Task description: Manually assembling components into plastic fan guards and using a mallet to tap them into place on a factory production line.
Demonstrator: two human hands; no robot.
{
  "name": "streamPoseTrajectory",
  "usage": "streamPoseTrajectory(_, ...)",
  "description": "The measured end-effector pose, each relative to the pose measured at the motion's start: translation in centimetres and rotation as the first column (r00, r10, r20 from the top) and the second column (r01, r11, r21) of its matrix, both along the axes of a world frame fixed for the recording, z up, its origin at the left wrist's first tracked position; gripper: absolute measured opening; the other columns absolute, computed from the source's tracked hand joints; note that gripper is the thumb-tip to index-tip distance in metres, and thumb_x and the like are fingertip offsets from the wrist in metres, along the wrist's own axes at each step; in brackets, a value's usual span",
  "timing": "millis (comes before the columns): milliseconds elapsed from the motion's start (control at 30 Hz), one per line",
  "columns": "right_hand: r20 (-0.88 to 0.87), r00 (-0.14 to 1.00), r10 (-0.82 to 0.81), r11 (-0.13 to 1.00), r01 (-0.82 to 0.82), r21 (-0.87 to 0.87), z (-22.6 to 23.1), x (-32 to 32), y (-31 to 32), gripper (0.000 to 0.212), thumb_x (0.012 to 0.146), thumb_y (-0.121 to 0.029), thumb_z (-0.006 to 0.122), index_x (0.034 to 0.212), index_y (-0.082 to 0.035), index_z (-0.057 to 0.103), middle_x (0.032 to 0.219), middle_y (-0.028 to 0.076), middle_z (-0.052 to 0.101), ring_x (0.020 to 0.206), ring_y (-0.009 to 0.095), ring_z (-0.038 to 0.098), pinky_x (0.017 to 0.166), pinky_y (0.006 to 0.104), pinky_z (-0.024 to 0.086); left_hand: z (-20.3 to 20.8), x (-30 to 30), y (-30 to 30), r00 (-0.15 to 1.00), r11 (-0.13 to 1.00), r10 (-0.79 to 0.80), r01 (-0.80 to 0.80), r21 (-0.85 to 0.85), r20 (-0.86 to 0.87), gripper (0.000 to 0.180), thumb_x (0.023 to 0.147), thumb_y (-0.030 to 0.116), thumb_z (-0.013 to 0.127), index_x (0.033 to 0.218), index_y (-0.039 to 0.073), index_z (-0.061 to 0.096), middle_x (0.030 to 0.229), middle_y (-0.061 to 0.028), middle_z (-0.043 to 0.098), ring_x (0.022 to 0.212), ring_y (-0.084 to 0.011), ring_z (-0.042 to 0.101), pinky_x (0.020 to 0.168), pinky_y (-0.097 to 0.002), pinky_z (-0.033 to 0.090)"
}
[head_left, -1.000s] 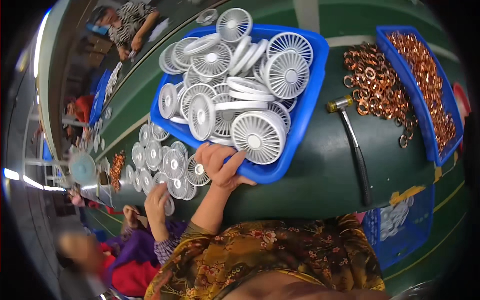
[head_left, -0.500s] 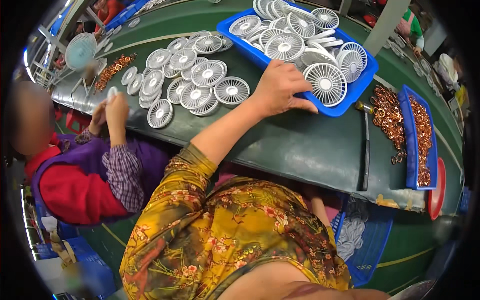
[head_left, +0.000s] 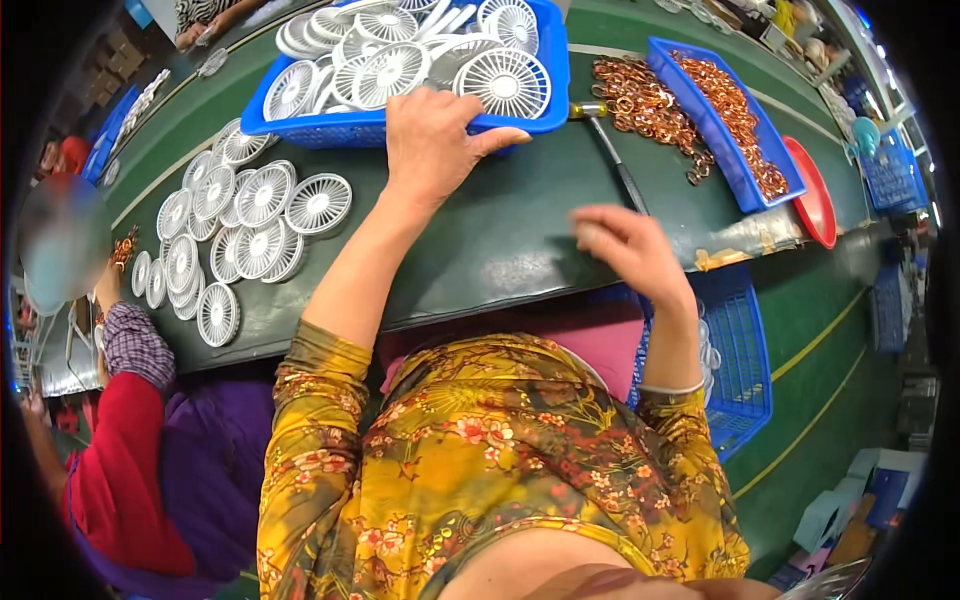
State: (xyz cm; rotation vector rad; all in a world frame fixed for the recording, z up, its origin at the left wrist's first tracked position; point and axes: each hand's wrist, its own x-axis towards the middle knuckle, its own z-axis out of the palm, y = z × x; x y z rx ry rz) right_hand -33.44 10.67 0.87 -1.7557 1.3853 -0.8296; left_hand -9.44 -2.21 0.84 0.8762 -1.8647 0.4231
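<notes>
My left hand (head_left: 435, 145) grips the near rim of a blue plastic basket (head_left: 345, 130), fingers over the edge and thumb along it. White round slotted grilles (head_left: 505, 82) fill that basket in a heap. Over the table's front part hangs my right hand (head_left: 630, 250), with nothing in it, fingers loosely stretched and slightly smeared by motion. Just beyond it lies a hammer (head_left: 622, 170) with a black grip and yellowish head. More white grilles (head_left: 262, 195) lie in overlapping groups on the green table, left of my left forearm.
Copper-coloured rings (head_left: 640, 105) lie piled beside a long blue tray (head_left: 700, 115) of the same rings. A red dish (head_left: 812, 195) sits by the table's right end. Below the edge stands a blue crate (head_left: 740, 350). At left, a co-worker's red sleeve (head_left: 120, 480) is close by.
My right hand has risen from below the table edge to above it. My left hand stays on the basket rim. The view has swung right, and the basket sits farther left in it.
</notes>
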Motion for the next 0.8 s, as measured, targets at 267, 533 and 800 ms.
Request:
streamPoseTrajectory(267, 0.169, 0.931, -0.323, 0.942, 0.333, -0.034, -0.2, 0.5, -6.6, 0.052, 0.096, -0.044, 0.049, 0.132, -0.006, 0.052, 0.117, 0.013, 0.063, 0.097, 0.021, 0.062, 0.081, 0.0325, 0.050, -0.7, 1.1, 3.5, 0.998, 0.995, 0.045, -0.041, 0.095, -0.049, 0.041, 0.066, 0.051, 0.073, 0.070, 0.011, 0.063, 0.071, -0.0055, 0.057, 0.076, -0.0263, 0.054, 0.071, -0.0412, 0.039)
streamPoseTrajectory(533, 0.495, 0.853, -0.166, 0.977, 0.074, 0.200, 1.1, 4.1, -14.4, 0.048, 0.089, -0.018, 0.061, 0.132, -0.002, 0.049, 0.118, 0.007, 0.062, 0.101, 0.014, 0.061, 0.085, 0.0270, 0.049, -1.3, 6.9, 8.0, 0.969, 0.993, 0.055, -0.028, 0.114, -0.240, 0.033, 0.072, 0.022, 0.077, 0.100, 0.010, 0.065, 0.107, -0.0096, 0.059, 0.103, -0.0307, 0.056, 0.089, -0.0412, 0.044)
streamPoseTrajectory(800, 0.391, 0.920, 0.004, 0.963, -0.109, 0.247, 2.4, 2.1, -21.9, 0.050, 0.087, -0.018, 0.062, 0.132, 0.000, 0.047, 0.117, 0.008, 0.061, 0.099, 0.015, 0.060, 0.087, 0.0287, 0.048, -5.8, 13.0, 9.9, 0.915, 0.797, 0.401, -0.376, 0.473, 0.052, 0.046, 0.071, 0.039, 0.075, 0.108, 0.014, 0.064, 0.131, -0.0192, 0.045, 0.132, -0.0381, 0.031, 0.106, -0.0643, 0.018)
